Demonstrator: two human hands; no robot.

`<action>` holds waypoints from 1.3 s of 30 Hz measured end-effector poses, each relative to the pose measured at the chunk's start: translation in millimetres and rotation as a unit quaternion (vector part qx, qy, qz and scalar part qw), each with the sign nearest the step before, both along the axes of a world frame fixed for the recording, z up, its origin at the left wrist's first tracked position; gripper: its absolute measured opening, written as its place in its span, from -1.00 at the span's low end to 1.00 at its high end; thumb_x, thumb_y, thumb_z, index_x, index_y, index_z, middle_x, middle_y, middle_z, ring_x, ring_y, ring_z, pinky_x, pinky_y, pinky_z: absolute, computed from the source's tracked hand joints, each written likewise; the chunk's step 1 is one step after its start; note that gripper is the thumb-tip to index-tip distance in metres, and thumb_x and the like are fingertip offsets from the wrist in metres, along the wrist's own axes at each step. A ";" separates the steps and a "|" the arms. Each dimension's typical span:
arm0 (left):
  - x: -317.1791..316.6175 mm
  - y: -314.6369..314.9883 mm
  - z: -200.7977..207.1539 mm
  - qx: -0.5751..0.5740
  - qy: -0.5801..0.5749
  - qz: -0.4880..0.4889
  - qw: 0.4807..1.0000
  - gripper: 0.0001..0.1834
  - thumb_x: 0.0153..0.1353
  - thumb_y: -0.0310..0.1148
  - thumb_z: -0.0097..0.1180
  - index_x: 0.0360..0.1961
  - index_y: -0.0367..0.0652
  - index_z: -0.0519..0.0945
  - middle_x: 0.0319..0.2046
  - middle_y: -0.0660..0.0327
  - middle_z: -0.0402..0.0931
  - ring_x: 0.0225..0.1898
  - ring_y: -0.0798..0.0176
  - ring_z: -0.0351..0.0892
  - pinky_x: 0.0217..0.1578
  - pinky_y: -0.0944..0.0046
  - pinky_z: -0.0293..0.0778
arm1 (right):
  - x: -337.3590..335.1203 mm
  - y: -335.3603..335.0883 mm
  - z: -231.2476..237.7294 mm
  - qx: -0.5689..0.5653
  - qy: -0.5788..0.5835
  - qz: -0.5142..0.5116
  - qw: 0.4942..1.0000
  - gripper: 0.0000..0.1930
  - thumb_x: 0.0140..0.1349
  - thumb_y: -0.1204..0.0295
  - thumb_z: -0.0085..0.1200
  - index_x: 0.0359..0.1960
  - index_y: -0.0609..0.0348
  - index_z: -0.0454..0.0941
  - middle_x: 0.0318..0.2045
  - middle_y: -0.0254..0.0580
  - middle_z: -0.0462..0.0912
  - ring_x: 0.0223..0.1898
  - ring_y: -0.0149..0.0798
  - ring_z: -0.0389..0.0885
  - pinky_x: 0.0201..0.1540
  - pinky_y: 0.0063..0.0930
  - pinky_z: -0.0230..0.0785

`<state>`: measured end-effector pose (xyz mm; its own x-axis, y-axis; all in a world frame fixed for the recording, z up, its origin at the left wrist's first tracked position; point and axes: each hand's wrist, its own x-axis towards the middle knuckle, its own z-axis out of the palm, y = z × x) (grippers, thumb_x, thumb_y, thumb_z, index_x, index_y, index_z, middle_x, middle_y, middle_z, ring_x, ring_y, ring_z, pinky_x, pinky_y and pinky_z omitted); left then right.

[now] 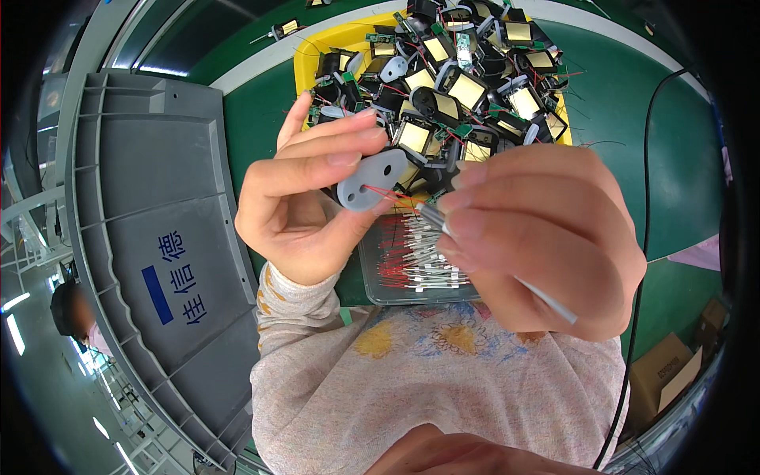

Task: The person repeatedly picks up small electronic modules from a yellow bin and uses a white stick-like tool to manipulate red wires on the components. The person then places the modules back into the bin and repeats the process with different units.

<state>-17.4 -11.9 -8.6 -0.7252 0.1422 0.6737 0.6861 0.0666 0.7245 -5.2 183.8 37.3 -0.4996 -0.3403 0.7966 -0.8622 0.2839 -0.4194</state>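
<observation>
Between the thumb and fingers of my left hand (305, 194) is a light grey oval plastic piece (370, 180) with several small round holes. Thin red wires (392, 195) run from one of its holes toward my right hand (546, 237). The right fingers are closed round a slim grey-white stick-like piece (548, 301), whose metallic-looking front end sits by the wires. Whether it is a tool or a part on the wires, I cannot tell. Below the hands, a clear tray (380, 296) holds many white-ended pieces with red leads (431, 257).
Behind my hands, a yellow bin (310, 57) is heaped with black small devices (467, 91) and trailing wires. A large grey crate (150, 182) stands at the left. A black cable (647, 166) hangs down the right side, near a cardboard box (663, 370). The table (613, 99) is green.
</observation>
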 end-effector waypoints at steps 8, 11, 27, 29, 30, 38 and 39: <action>-1.8 1.4 0.4 -0.008 0.005 0.005 1.000 -0.58 -0.21 -0.61 0.32 -0.30 -0.16 0.40 -0.28 -0.03 0.60 -0.07 0.01 0.55 0.21 -0.14 -0.09 | 19.6 -22.4 -10.7 -0.085 -0.050 -0.119 0.988 -0.67 -0.35 0.66 0.28 -0.43 0.29 0.49 -0.49 -0.10 0.57 -0.47 -0.16 0.56 -0.49 -0.50 0.45; 0.2 -0.6 1.2 -0.013 0.009 0.014 1.000 -0.58 -0.22 -0.61 0.32 -0.30 -0.16 0.40 -0.28 -0.02 0.60 -0.07 0.02 0.55 0.21 -0.14 -0.09 | 15.6 -22.5 -11.3 -0.108 -0.028 -0.113 0.987 -0.66 -0.35 0.66 0.28 -0.42 0.30 0.49 -0.48 -0.10 0.57 -0.47 -0.15 0.56 -0.49 -0.49 0.45; 2.1 -0.4 1.8 -0.027 0.015 0.028 0.999 -0.55 -0.23 -0.59 0.34 -0.28 -0.15 0.41 -0.29 -0.01 0.60 -0.09 0.02 0.56 0.21 -0.16 -0.11 | 2.7 -5.0 -4.5 -0.024 0.018 -0.028 0.999 -0.63 -0.35 0.64 0.31 -0.40 0.26 0.48 -0.47 -0.11 0.57 -0.45 -0.15 0.58 -0.47 -0.49 0.46; 2.0 0.2 2.7 -0.026 0.012 0.024 0.999 -0.55 -0.23 -0.59 0.34 -0.28 -0.16 0.40 -0.29 -0.01 0.60 -0.08 0.02 0.56 0.21 -0.16 -0.11 | 2.2 -3.9 -4.3 -0.017 0.026 -0.019 0.999 -0.62 -0.34 0.64 0.32 -0.39 0.26 0.48 -0.48 -0.12 0.57 -0.45 -0.15 0.58 -0.47 -0.50 0.46; 2.2 0.3 2.9 -0.025 0.010 0.023 0.999 -0.55 -0.23 -0.59 0.34 -0.28 -0.16 0.40 -0.29 -0.01 0.60 -0.08 0.02 0.56 0.21 -0.16 -0.11 | 2.2 -4.0 -4.3 -0.017 0.027 -0.018 0.999 -0.62 -0.34 0.64 0.32 -0.38 0.26 0.48 -0.48 -0.12 0.57 -0.45 -0.16 0.58 -0.47 -0.50 0.46; 0.4 -1.1 1.5 -0.030 0.017 0.021 0.999 -0.55 -0.24 -0.59 0.34 -0.28 -0.16 0.40 -0.29 -0.02 0.60 -0.06 0.01 0.54 0.21 -0.16 -0.12 | 12.0 -20.6 -10.6 -0.102 -0.008 -0.087 0.991 -0.63 -0.32 0.64 0.32 -0.38 0.26 0.48 -0.47 -0.13 0.58 -0.46 -0.16 0.57 -0.47 -0.51 0.46; 0.1 -1.3 1.5 -0.032 0.021 0.019 0.999 -0.55 -0.24 -0.59 0.34 -0.28 -0.16 0.40 -0.29 -0.02 0.60 -0.06 0.01 0.53 0.21 -0.16 -0.12 | 10.6 -20.7 -10.0 -0.116 0.000 -0.078 0.990 -0.63 -0.33 0.64 0.32 -0.38 0.27 0.48 -0.47 -0.12 0.58 -0.46 -0.16 0.57 -0.47 -0.50 0.46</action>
<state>-17.2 -13.2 -7.1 -0.7017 0.1588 0.6945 0.7123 0.1379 0.6882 5.5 163.1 27.3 -0.5321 -0.0658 0.8441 -0.8150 0.3101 -0.4896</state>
